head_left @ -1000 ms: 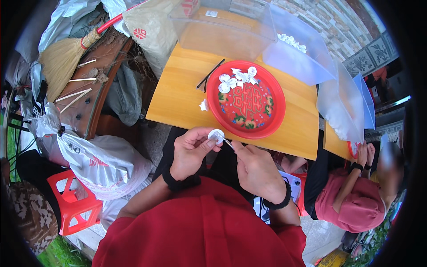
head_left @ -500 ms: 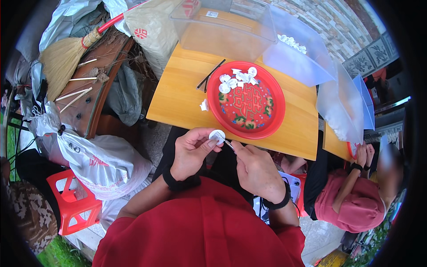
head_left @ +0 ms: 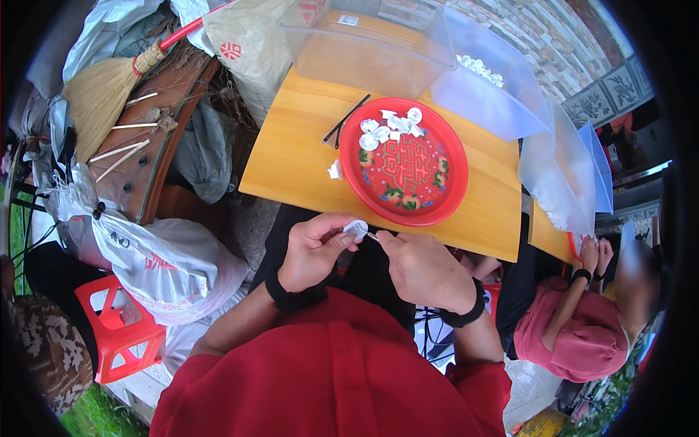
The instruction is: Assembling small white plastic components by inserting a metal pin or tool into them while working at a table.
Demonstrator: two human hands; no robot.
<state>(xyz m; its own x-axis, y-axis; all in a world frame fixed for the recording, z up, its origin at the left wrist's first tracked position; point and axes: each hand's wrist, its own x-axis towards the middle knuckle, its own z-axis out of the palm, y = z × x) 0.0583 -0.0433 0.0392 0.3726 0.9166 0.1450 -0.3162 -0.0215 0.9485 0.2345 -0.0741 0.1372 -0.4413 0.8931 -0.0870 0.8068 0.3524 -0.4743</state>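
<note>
Between the thumb and fingers of my left hand (head_left: pixel 314 251) is a small round white plastic piece (head_left: pixel 356 231), held just off the table's near edge. My right hand (head_left: pixel 429 269) pinches a thin metal tool (head_left: pixel 373 236), its tip at the white piece; the grip hides most of the tool, so its kind does not show. Beyond my hands stands a round red tray (head_left: pixel 455 191) with a printed floral pattern. Several white pieces (head_left: pixel 386 130) like the one I hold lie at its far left. Another small white piece (head_left: pixel 335 170) rests on the table left of the tray.
On the wooden table (head_left: pixel 291 146) are two dark sticks (head_left: pixel 345 122), a clear plastic bin (head_left: pixel 364 62) and a translucent bin (head_left: pixel 488 102) with white pieces. A co-worker (head_left: pixel 571 328) sits at right. Sacks (head_left: pixel 160 262), a red stool (head_left: pixel 120 335) and a broom (head_left: pixel 105 95) stand left.
The white piece has tilted in my left fingers, showing more of its side. My right hand and wrist have turned and shifted slightly right. The tray and its pieces stay put.
</note>
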